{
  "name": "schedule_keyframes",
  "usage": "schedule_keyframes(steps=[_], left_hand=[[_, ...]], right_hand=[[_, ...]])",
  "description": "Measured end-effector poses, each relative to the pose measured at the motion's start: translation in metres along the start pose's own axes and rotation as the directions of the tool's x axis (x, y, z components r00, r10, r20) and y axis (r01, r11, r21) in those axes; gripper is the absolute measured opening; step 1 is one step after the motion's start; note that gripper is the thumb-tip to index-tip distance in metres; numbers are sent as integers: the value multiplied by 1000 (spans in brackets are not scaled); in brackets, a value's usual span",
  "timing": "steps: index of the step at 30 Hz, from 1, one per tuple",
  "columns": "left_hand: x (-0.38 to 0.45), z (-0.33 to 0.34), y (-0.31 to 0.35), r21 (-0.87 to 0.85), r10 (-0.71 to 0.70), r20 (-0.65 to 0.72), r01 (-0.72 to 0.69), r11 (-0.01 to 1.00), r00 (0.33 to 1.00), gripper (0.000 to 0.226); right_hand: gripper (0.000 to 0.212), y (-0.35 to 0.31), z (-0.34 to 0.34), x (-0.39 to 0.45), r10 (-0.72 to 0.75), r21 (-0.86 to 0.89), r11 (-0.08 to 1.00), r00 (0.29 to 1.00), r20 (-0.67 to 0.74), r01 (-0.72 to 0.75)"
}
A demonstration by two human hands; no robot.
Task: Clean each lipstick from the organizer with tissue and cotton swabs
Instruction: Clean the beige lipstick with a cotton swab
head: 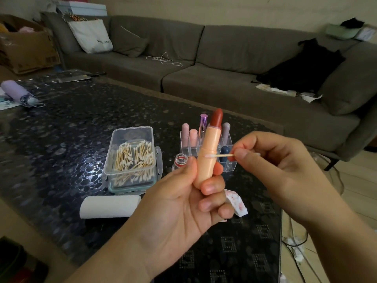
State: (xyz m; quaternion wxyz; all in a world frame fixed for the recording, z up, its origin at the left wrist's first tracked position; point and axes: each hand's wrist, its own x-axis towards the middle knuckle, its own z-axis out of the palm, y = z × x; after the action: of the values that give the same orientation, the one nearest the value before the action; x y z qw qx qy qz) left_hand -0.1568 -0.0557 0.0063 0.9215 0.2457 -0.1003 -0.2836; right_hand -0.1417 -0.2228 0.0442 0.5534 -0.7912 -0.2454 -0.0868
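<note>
- Left hand (pixel 183 203) is gripping a peach lipstick tube (pixel 208 158) upright above the near part of the dark patterned table (pixel 61 139); thumb is pressing the tube's left side, fingers are wrapping the lower right side.
- Tube is standing uncapped; red-brown bullet (pixel 216 117) is showing fully at the top.
- Right hand (pixel 271 166) is pinching a cotton swab (pixel 219 155) between thumb and forefinger, the wooden stick lying about level.
- Swab's left tip, tinted pink, is touching the tube's casing at the seam around its middle; the far tip is sticking out past the fingers on the right.
- Clear organizer (pixel 208 148) is sitting on the table behind the held tube, partly hidden by it. Several capped lipsticks are standing in it: two pale pink, one metallic purple, one greyish mauve, one dark blue lower in front.
- Small glass jar (pixel 181 160) with reddish rim is standing just left of the organizer, beside the left thumb.
- Clear plastic box (pixel 132 158) of cotton swabs is sitting open to the left, its lid under or beside it; cannot tell which.
- Tissue roll (pixel 110 206) is lying on its side in front of the box.
- A floral-printed white packet (pixel 237 203) is peeking out from behind the left fingers.
- Grey sofa (pixel 204 58) is running along the far side of the table.
</note>
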Motion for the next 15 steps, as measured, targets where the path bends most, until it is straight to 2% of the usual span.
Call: schedule_keyframes(steps=[4, 7, 11, 15], left_hand=[[1, -5, 1, -53, -33, 85, 37, 998, 996, 35], [2, -6, 0, -12, 9, 87, -8, 1000, 996, 28], [4, -1, -4, 147, 131, -76, -119, 982, 988, 26], [3, 2, -6, 318, 265, -159, -205, 926, 951, 18]], right_hand=[[16, 0, -5, 1, -24, 19, 1000, 999, -24, 25], [14, 1, -3, 0, -32, 25, 999, 999, -36, 33], [15, -1, -2, -1, -50, -55, 997, 995, -83, 46], [22, -3, -2, -3, -67, -142, 988, 996, -54, 59]])
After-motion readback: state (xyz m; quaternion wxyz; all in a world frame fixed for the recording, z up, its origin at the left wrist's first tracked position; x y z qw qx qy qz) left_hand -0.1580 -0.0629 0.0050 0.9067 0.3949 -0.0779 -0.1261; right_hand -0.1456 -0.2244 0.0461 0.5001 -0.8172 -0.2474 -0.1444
